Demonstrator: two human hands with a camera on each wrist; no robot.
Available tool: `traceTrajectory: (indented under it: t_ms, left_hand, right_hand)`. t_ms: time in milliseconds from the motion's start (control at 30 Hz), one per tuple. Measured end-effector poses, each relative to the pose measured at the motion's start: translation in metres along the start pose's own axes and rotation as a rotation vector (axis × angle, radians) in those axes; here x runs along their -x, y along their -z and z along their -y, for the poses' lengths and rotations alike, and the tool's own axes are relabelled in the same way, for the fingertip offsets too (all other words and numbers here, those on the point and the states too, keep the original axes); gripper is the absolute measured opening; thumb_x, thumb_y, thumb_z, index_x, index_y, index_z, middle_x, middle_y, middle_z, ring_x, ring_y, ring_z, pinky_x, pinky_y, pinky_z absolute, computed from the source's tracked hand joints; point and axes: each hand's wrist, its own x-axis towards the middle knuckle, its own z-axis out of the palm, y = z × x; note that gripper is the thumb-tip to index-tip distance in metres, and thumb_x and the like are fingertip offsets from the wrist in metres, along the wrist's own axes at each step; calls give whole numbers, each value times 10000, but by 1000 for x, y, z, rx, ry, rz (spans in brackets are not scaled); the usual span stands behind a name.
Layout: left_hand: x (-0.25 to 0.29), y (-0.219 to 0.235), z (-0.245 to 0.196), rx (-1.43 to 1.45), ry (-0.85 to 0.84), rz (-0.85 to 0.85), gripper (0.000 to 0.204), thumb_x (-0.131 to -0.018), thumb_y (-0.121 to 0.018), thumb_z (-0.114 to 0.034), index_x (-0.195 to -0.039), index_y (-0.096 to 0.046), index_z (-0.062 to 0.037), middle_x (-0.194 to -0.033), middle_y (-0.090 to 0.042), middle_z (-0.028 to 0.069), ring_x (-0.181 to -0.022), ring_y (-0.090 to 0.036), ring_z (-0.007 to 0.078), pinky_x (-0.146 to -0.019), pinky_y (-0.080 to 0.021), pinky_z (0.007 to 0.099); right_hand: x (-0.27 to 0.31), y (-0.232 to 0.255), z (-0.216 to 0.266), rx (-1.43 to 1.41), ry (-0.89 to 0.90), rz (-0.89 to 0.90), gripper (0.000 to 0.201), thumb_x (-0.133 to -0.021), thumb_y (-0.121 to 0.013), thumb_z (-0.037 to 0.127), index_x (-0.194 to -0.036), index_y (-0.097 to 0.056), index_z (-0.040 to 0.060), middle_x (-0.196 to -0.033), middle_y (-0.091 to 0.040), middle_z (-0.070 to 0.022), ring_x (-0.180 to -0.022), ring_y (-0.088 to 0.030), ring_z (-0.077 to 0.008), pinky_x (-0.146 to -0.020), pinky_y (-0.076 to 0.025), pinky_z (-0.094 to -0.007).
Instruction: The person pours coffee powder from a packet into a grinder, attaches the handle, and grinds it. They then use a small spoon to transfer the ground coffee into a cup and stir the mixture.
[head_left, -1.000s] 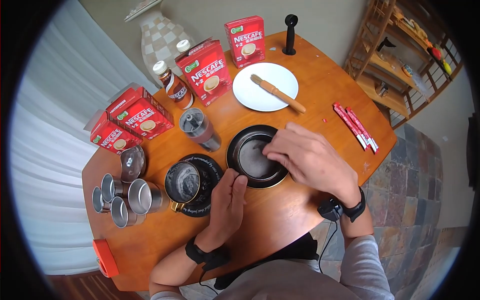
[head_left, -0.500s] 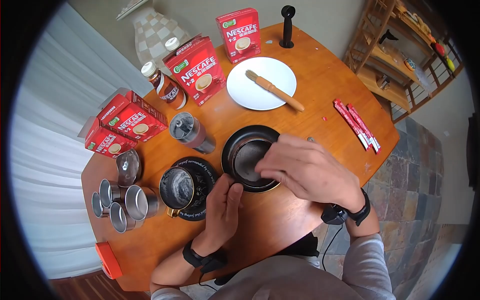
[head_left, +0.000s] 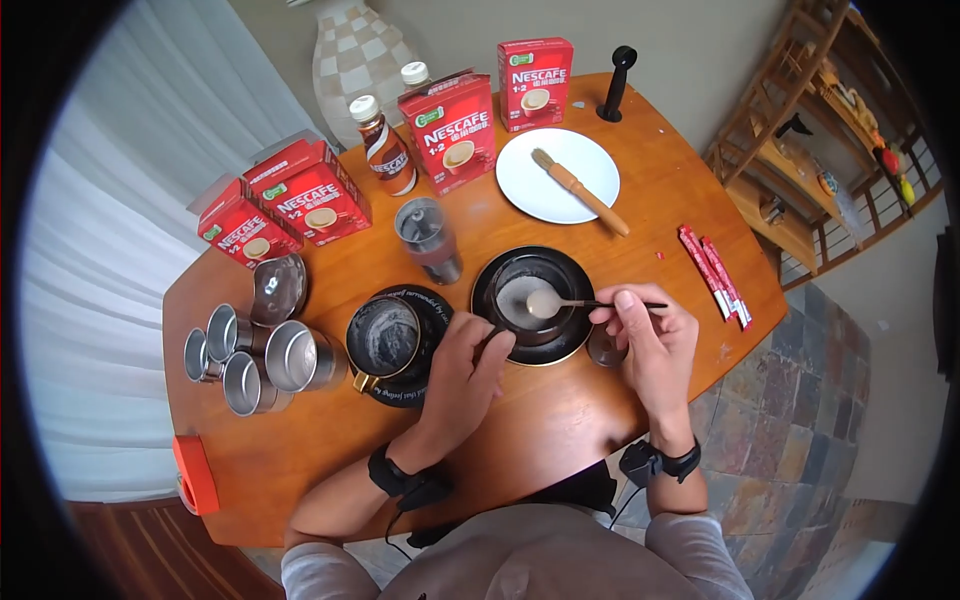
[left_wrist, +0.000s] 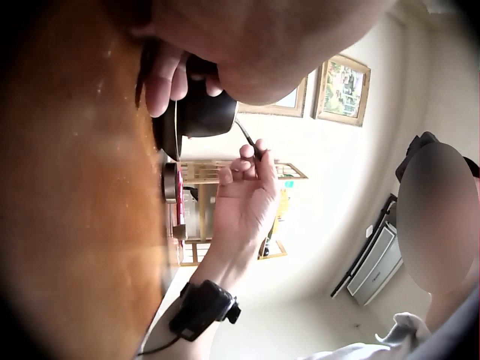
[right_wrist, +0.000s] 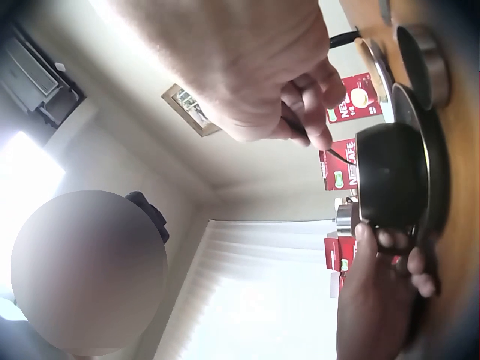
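A black cup (right_wrist: 392,176) stands on a black saucer (head_left: 571,342), with whitish froth inside. My left hand (head_left: 462,375) grips it at its handle, thumb on top and fingers curled below in the right wrist view. My right hand (head_left: 655,350) pinches the dark handle of a spoon (head_left: 545,303), whose bowl is over the froth. To the left, a second black cup (head_left: 384,335) with a gold handle and froth-streaked inside rests on a lettered black saucer (head_left: 437,318).
A small metal cup (right_wrist: 424,67) stands close by my right hand. Several steel cups (head_left: 297,357) crowd the left side. Beyond are a grinder (head_left: 428,240), red Nescafe boxes (head_left: 456,130), a bottle (head_left: 388,150) and a white plate (head_left: 520,185) with a brush (head_left: 575,188). Red sachets (head_left: 712,275) lie right.
My right hand has drawn back to the right from over the cup and turned, bringing the spoon into sight. My left hand stays at the cup. The head view has shifted.
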Motion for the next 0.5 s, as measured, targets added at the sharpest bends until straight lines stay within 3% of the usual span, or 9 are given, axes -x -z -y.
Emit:
traceTrajectory:
  t_ms: [33, 100, 167, 200, 233, 267, 333, 433, 500]
  left_hand:
    - [-1, -1, -2, 4, -8, -24, 234, -1085, -575, -185, -935, -564, -5, -823, -561, 34, -693, -603, 97, -553, -535, 249]
    - [0, -1, -2, 54, 78, -21, 207, -1062, -627, -173, -1057, -538, 13, -1015, -582, 79, -731, -626, 102, -565, -556, 254]
    - [1, 0, -6, 115, 164, -3, 242, -1053, -642, -164, -1133, -503, 18, -1120, -575, 101, -753, -636, 103, -566, -558, 260]
    - [3, 3, -5, 92, 191, 38, 380, -1043, -652, -134, -1304, -433, 33, -1254, -539, 133, -800, -651, 119, -594, -573, 271]
    - [10, 6, -7, 45, 125, 36, 422, -1040, -654, -125, -1346, -413, 36, -1268, -535, 137, -816, -653, 124, -610, -578, 273]
    - [19, 8, -8, -2, 59, 35, 465, -1038, -655, -117, -1389, -393, 40, -1283, -530, 141, -832, -655, 130, -626, -584, 274]
    - [39, 19, -10, -76, 12, 48, 518, -1032, -652, -86, -1467, -400, 42, -1366, -496, 144, -899, -665, 142, -690, -598, 272]
    - [74, 44, -20, -90, -77, 127, 418, -1027, -652, -74, -1400, -494, 28, -1372, -514, 126, -919, -675, 140, -707, -598, 265]
    - [103, 60, -21, -38, 90, 134, 299, -1029, -638, -62, -1316, -593, 9, -1202, -632, 80, -934, -683, 132, -727, -594, 273]
  right_hand:
    - [4, -3, 0, 14, 28, -18, 214, -1074, -638, 159, -1130, -757, -9, -901, -755, -43, -772, -593, -41, -660, -463, -195]
    - [11, -10, 1, 36, 85, -50, 210, -1073, -644, 164, -1123, -759, -4, -892, -753, -38, -759, -586, -40, -649, -460, -198]
    - [13, -19, 2, 174, 142, -62, 193, -1055, -664, 136, -1121, -753, -21, -909, -753, -64, -790, -651, -79, -672, -510, -232]
    - [10, -24, 0, 271, 206, -70, 188, -1049, -669, 126, -1122, -750, -27, -917, -753, -71, -802, -667, -90, -682, -522, -241]
    - [7, -28, -2, 368, 268, -77, 184, -1044, -673, 116, -1123, -748, -32, -925, -753, -79, -815, -684, -101, -691, -535, -251]
    - [5, -29, -3, 363, 171, -60, 190, -1031, -679, 90, -1155, -730, -45, -955, -755, -93, -852, -709, -122, -735, -552, -264]
    - [9, -28, -11, 302, 171, -91, 203, -1030, -683, 93, -1177, -721, -42, -949, -749, -84, -855, -703, -114, -749, -551, -261]
    - [24, -20, -10, 260, 137, -143, 237, -1049, -670, 119, -1224, -703, -38, -971, -729, -51, -897, -688, -103, -793, -549, -253]
    - [42, -10, -11, 183, 83, -209, 241, -1059, -659, 128, -1232, -701, -35, -985, -721, -38, -913, -679, -99, -799, -546, -251]
